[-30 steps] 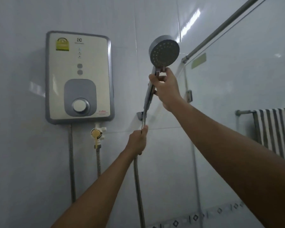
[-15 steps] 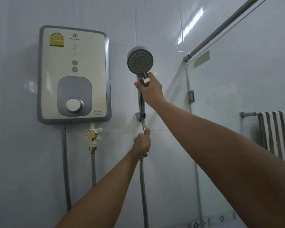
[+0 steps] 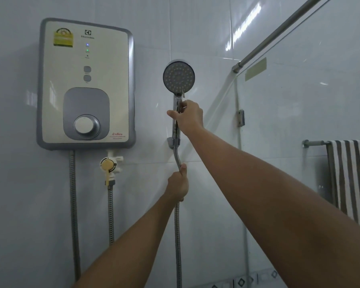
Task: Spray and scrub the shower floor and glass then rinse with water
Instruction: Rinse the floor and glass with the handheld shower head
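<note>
My right hand (image 3: 186, 117) is closed round the chrome handle (image 3: 176, 129) just under the round grey-faced chrome shower head (image 3: 178, 76), thumb across the front. My left hand (image 3: 178, 183) is fisted round the ribbed metal shower hose (image 3: 177, 225), directly below. The head is upright with its face toward me, no water visible from it. The handle's bottom end is at the small grey wall bracket (image 3: 173, 142); I can't tell if it's seated or only touching. The bracket is on the white tiled wall (image 3: 206, 48), near the right side of the cream and grey electric water heater (image 3: 85, 84), which has a blue and a green light lit. The yellow-handled white stop valve (image 3: 108, 165) is under the heater, apart from both hands. The clear glass shower panel (image 3: 299, 121) is on my right, with a grey and white striped towel (image 3: 349, 183) hanging beyond it. The shower floor is not in view.

My read of the step: working the head at the bracket for the rinse. To do it well, I move the handle straight along the bracket's line with no sideways twist. The right hand grips firm, since wet chrome likely slips. The left hand feeds slack so the hose doesn't tug or kink at the joint. The face should point at the glass or floor, away from heater and towel, before any water runs. I can't judge scrub progress from here.
</note>
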`<state>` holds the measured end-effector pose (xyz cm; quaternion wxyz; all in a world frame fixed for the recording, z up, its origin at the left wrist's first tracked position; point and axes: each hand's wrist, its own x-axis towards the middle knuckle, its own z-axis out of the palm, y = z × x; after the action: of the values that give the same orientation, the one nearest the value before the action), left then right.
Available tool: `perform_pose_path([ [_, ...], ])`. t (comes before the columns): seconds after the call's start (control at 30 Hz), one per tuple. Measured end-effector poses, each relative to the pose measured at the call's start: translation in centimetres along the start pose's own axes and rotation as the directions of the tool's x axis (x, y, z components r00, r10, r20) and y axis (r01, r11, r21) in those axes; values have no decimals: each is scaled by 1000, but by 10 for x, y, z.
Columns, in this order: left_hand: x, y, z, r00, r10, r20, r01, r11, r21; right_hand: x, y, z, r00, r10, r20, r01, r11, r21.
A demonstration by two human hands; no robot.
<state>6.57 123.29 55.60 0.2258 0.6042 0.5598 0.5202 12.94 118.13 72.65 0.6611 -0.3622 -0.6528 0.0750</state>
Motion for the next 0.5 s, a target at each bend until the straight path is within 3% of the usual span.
perform_pose_path([
  [0.1, -9, -6, -6, 1000, 12, -18, -12, 999, 33, -5, -4, 3, 999, 32, -6, -32, 999, 9],
  [0.23, -27, -18, -23, 987, 158, -30, -151, 975, 162, -26, 0, 3, 998, 66, 6, -66, 998, 15],
  [0.3, -35, -29, -33, 979, 204, 2, -201, 961, 193, -46, 9, 1, 996, 82, 16, -83, 991, 100],
  [0.5, -92, -84, -59, 944, 330, 22, -307, 849, 429, -133, 44, 2, 1000, -3, 16, 0, 982, 189],
])
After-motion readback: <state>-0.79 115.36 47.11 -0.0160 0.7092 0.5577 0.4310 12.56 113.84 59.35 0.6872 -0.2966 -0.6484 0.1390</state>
